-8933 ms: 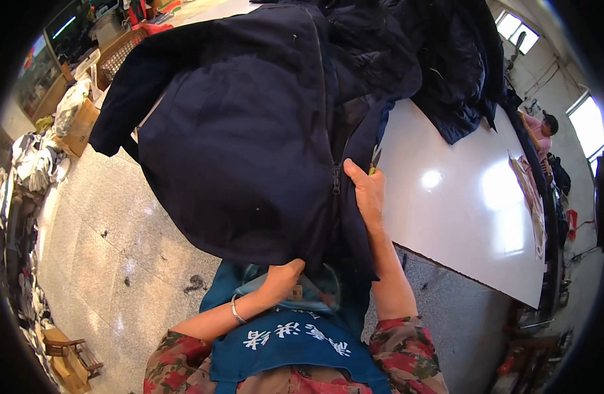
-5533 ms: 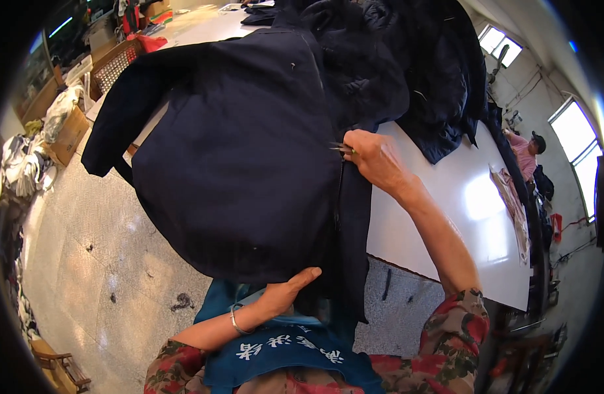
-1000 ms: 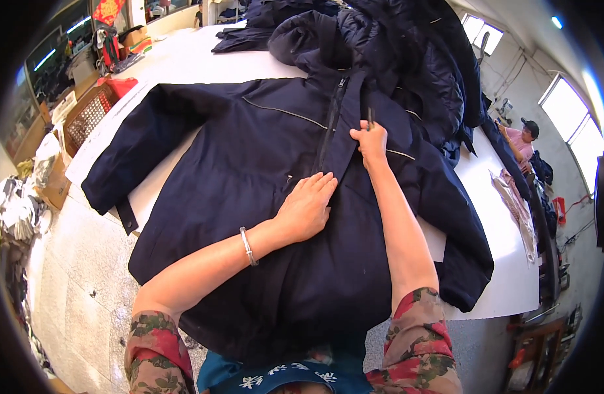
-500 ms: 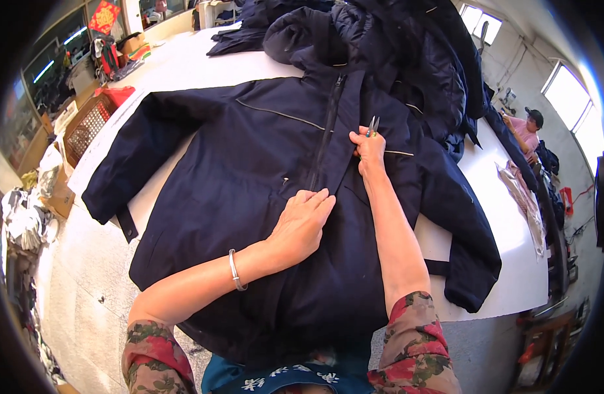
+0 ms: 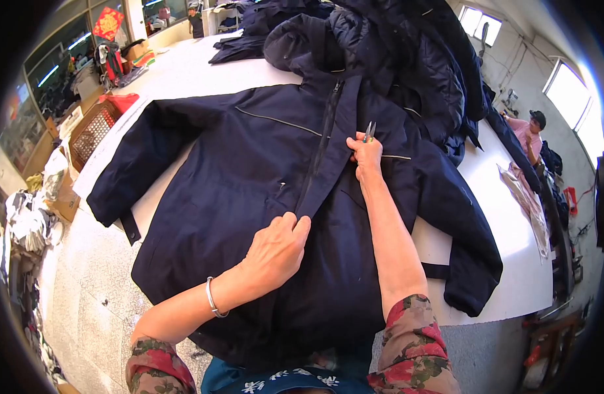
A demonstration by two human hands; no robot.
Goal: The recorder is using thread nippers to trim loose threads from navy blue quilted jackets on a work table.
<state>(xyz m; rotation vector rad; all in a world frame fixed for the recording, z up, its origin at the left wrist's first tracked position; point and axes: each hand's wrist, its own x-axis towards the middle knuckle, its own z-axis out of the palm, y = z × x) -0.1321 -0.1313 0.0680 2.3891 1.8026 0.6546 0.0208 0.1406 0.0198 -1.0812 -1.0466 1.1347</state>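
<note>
A broad, smooth white desk (image 5: 243,75) carries a navy cloth jacket (image 5: 249,164) with pale piping, its hem overhanging the near edge. Dark navy quilted garments (image 5: 417,59) heap beyond the jacket's collar; dark cloths (image 5: 256,29) lie farther beyond it; crumpled pale beige fabric (image 5: 525,190) lies right of it.

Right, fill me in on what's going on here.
A person has a dark navy jacket spread front up on a white table. The left hand has its fingers at the lower visible end of the front zip; whether they pinch the cloth is hard to tell. The right hand holds small snips, blades pointing away, by the front flap. More dark garments lie heaped behind the jacket.
</note>
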